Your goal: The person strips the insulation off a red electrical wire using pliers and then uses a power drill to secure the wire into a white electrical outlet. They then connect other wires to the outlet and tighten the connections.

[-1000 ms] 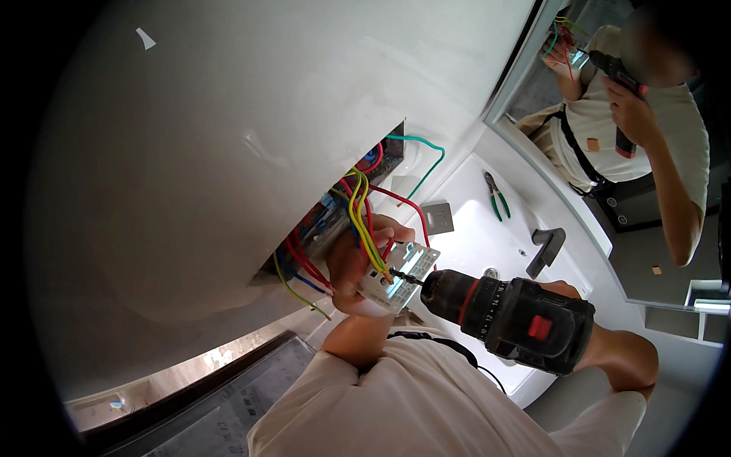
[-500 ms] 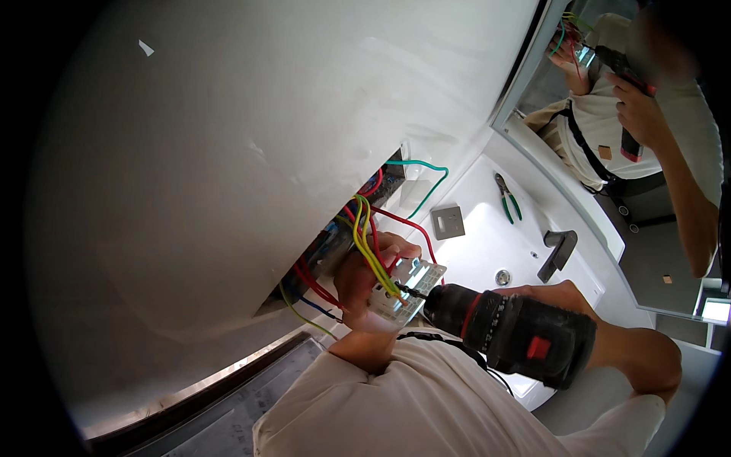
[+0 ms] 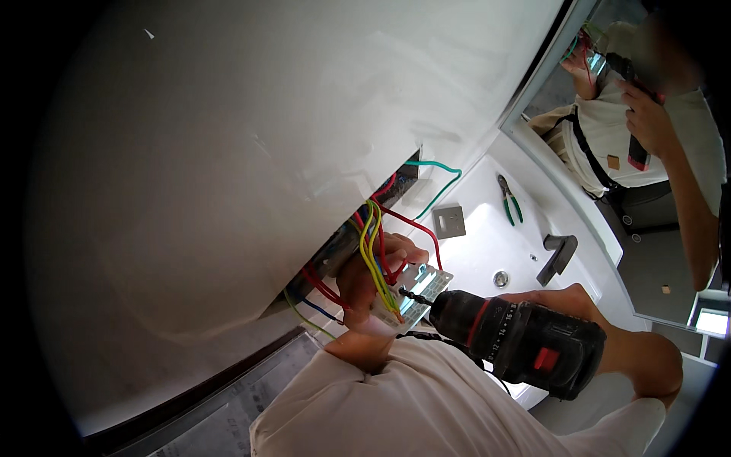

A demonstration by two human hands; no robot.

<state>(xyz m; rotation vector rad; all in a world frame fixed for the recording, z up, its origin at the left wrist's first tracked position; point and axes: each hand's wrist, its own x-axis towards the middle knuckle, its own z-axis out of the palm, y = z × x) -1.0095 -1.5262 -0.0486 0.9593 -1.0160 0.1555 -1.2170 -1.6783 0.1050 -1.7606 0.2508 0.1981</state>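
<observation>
My left hand (image 3: 358,288) is closed around a pale wall switch or socket module (image 3: 417,305), its back with terminals turned upward. Yellow-green wires (image 3: 369,251) run to the module's near side, and a red wire (image 3: 428,231) loops past its far side. In my right hand (image 3: 560,298) is a black cordless drill (image 3: 525,343) with red details. Its bit (image 3: 415,296) points left over the module; whether the tip touches it I cannot tell. My right fingers are mostly hidden by the drill body.
Red, blue and green wires come out of a wall box opening (image 3: 400,181) in the glossy pale wall (image 3: 228,152). A grey faceplate (image 3: 449,222) and green-handled pliers (image 3: 509,200) lie in the white washbasin (image 3: 476,255), near a dark faucet (image 3: 558,259). A mirror (image 3: 544,103) stands at the right.
The drill has shifted slightly right and toward me, and more of its bit shows. The wire ends at the module sit a little nearer to me. Both grips are kept.
</observation>
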